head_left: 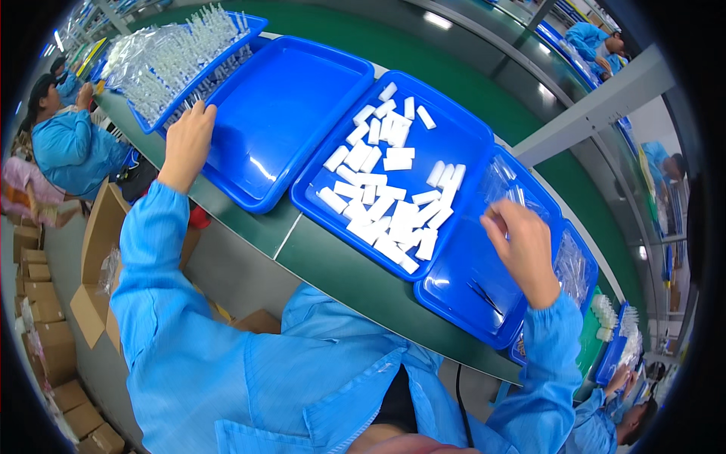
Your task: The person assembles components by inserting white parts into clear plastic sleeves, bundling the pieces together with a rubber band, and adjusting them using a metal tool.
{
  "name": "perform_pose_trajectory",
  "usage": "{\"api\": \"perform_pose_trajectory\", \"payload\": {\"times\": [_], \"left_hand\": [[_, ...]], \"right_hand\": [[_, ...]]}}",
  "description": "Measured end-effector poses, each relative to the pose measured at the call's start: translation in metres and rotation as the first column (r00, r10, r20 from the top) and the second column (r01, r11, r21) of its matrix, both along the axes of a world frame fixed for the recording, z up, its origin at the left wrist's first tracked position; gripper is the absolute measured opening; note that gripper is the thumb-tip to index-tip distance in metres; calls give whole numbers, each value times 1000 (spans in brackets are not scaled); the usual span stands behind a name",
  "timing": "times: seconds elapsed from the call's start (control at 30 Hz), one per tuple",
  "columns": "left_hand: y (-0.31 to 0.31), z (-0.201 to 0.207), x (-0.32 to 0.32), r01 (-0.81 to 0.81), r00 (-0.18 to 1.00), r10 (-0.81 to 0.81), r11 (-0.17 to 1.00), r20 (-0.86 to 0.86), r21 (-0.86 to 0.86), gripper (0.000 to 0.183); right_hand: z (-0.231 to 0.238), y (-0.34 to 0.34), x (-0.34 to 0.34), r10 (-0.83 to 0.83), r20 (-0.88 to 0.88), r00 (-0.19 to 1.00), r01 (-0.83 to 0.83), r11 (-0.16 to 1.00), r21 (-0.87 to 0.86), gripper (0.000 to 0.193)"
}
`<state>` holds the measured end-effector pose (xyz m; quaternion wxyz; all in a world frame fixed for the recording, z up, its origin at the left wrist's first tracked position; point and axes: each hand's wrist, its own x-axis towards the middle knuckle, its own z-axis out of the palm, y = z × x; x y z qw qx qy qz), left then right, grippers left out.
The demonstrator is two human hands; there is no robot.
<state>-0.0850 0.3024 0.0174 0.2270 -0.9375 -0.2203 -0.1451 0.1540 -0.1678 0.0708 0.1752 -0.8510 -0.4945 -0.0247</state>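
Observation:
My left hand (190,144) reaches to the near corner of a blue tray (175,106) crowded with upright clear plastic pieces (208,38). Its fingers are pinched together at the tray's edge, and what they hold cannot be made out. My right hand (522,246) is over another blue tray (454,295), thumb and fingers curled together; anything between them is hidden or too small to tell. Under it lie dark tweezers (485,297), with thin clear plastic pieces (503,185) farther back. Between my hands, a blue tray (321,163) holds many loose white blocks (397,159).
A bare-bottomed blue tray (283,106) stands beside the block tray on the green bench (310,257). Bagged clear parts (571,265) lie to the right. An open cardboard box (102,261) is at lower left. Co-workers (68,144) sit on both sides.

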Motion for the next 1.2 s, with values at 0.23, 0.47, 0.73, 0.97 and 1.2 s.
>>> {"api": "perform_pose_trajectory", "payload": {"times": [0.23,0.47,0.73,0.97,1.2], "left_hand": [[-84,9,3,326,926,-162,799,342,-505,19],[-104,9,-14,308,906,-96,816,412,-489,19],[-181,10,14,720,618,-99,469,780,-511,35],[-255,0,42,787,614,-184,72,768,-612,37],[-312,-5,62,689,648,-171,-285,742,-667,33]], "right_hand": [[-46,107,72,24,95,995,-33,995,96,12],[-76,178,83,19,315,949,39,983,-178,20],[-59,142,63,33,74,997,-29,998,-53,32],[-4,56,-8,90,-846,525,331,895,300,37],[-27,-16,-60,127,-958,257,723,633,278,33]]}}
